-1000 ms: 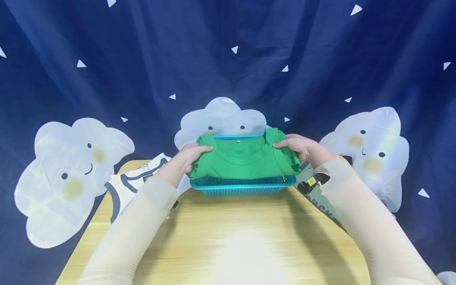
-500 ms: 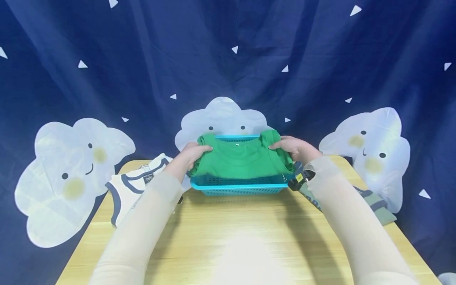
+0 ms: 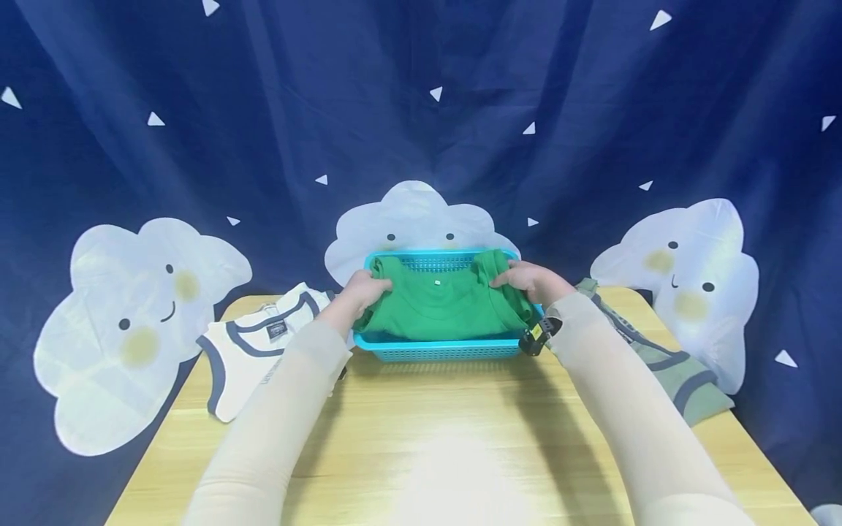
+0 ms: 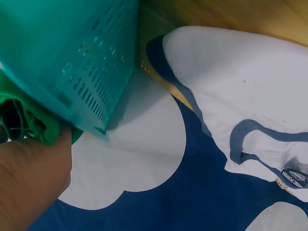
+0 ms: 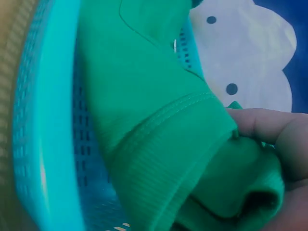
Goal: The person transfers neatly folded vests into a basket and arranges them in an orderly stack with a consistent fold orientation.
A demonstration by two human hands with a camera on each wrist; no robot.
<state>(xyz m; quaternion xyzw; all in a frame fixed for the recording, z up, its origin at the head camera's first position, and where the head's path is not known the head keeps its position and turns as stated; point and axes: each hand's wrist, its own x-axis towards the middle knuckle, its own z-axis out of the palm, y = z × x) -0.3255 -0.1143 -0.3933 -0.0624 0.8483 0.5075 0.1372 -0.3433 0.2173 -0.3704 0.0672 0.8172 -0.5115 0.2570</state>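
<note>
One green shirt [image 3: 441, 307], folded into a wide bundle, lies within the mouth of the basket; whether it touches the bottom cannot be told. Its cloth is soft and finely ribbed, with stitched seams, a scooped neckline and a small white tag [image 3: 437, 283]. The left grip [image 3: 364, 292] pinches one shoulder of it and the right grip [image 3: 531, 280] pinches the other, thumbs over the cloth. The basket [image 3: 447, 353] is turquoise plastic, oblong, its walls pierced with slots and its rim smooth. A black wrist device [image 3: 538, 336] with a yellow label covers its near right corner. Left of the basket lies a white garment [image 3: 246, 358] with navy trim, partly hidden by the left sleeve [image 3: 276, 416]; to the right, a grey-green garment [image 3: 684, 372] with dark bands, partly behind the right sleeve [image 3: 631, 402]. The wood-grained worktop [image 3: 375, 453] carries a bright glare. Beyond hangs a dark blue curtain [image 3: 421, 109] printed with white clouds [image 3: 421, 208] and triangles.
</note>
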